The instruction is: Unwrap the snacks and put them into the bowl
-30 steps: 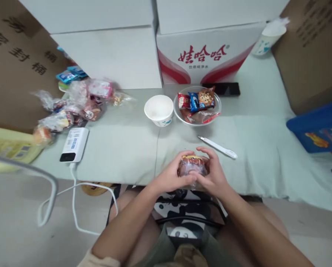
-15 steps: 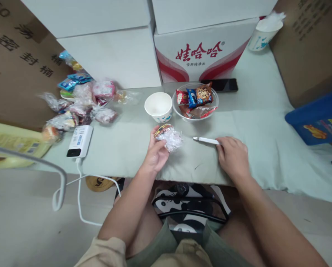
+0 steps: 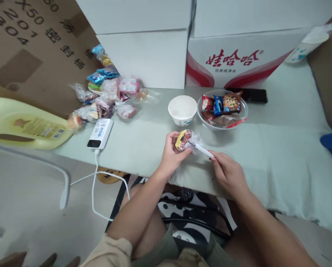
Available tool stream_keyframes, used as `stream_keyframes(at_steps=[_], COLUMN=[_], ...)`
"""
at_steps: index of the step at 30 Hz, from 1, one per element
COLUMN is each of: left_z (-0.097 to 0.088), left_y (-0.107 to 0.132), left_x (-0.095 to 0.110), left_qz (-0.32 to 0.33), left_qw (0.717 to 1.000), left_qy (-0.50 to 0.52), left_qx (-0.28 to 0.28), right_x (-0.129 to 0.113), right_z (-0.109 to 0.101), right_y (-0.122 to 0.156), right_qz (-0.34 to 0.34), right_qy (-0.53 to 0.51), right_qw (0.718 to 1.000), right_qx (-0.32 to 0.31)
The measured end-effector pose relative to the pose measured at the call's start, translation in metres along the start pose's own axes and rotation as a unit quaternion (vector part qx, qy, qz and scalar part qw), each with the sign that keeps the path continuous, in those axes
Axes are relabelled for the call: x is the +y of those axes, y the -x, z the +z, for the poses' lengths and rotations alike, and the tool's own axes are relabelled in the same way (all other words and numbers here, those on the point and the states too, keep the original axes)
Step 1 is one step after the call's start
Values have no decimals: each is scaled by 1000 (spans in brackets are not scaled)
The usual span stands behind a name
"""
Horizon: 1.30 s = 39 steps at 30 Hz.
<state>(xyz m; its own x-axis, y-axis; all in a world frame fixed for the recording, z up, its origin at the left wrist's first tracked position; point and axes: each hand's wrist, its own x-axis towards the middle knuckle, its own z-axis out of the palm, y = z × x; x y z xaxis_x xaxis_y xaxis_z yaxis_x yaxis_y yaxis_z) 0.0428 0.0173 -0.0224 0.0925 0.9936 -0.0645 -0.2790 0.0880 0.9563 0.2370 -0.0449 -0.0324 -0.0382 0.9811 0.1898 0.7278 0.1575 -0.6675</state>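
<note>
My left hand (image 3: 176,152) is closed around a snack in a clear plastic wrapper (image 3: 184,139), which has a yellow and reddish-brown printed side. My right hand (image 3: 229,172) grips a slim white craft knife (image 3: 205,150) by its handle end. The knife's tip meets the loose clear part of the wrapper; whether it has cut in cannot be seen. Just beyond my left hand stands a white paper cup (image 3: 182,110), its visible inside bare. Beside the cup, a clear plastic bowl (image 3: 223,127) holds several wrapped snacks, among them a cookie packet (image 3: 232,102).
Several wrapped snacks (image 3: 110,98) lie piled at the left, by a white power bank (image 3: 100,134) with a cable. A yellow jug (image 3: 43,129) is farther left. White boxes (image 3: 155,55) line the back; a black phone (image 3: 252,95) lies behind the bowl.
My right hand has lifted the craft knife off the table and brought its tip to the wrapped snack. My left hand has turned the snack. The view has shifted left.
</note>
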Motion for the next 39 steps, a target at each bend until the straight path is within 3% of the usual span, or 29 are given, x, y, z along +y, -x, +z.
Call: stream_keyframes(at_steps=[4,7,11,14,18,20,23,26,28,30,34,39], left_z=[-7,-10,-7,-6,-10,-14,-16,-15,-12,-7,2,2], left_y=[-10,-13,-3,6,7,4,1,0,-1,-2,-8,-15], left_x=[5,4,-1,0,4,5,4,6,9,11,11,11], left_qz=[-25,-48,-23,19,138,174,175,127,52,-38,-141,-128], left_qw=[994,990,998,979,931,906,894,934,975,997,983,983], left_qy=[88,110,-49,-202,-336,-384,-407,-332,-216,-66,115,119], left_qx=[65,70,14,-12,34,-12,-71,-14,27,33,7,50], right_x=[18,38,63,69,59,51,41,34,29,24,11,9], right_z=[-13,-27,-33,-29,-21,-16,-9,-4,-2,-1,4,8], right_y=[-1,2,3,0,-7,-10,-12,-11,-9,-8,-10,-13], right_qz=[18,37,34,39,93,77,3,-35,-41,-54,-70,-21], right_qy=[10,46,126,166,212,210,150,57,6,-31,-84,-116], right_qw=[1000,998,987,979,958,955,976,991,995,997,994,990], right_qx=[7,38,95,108,171,193,160,118,91,47,5,75])
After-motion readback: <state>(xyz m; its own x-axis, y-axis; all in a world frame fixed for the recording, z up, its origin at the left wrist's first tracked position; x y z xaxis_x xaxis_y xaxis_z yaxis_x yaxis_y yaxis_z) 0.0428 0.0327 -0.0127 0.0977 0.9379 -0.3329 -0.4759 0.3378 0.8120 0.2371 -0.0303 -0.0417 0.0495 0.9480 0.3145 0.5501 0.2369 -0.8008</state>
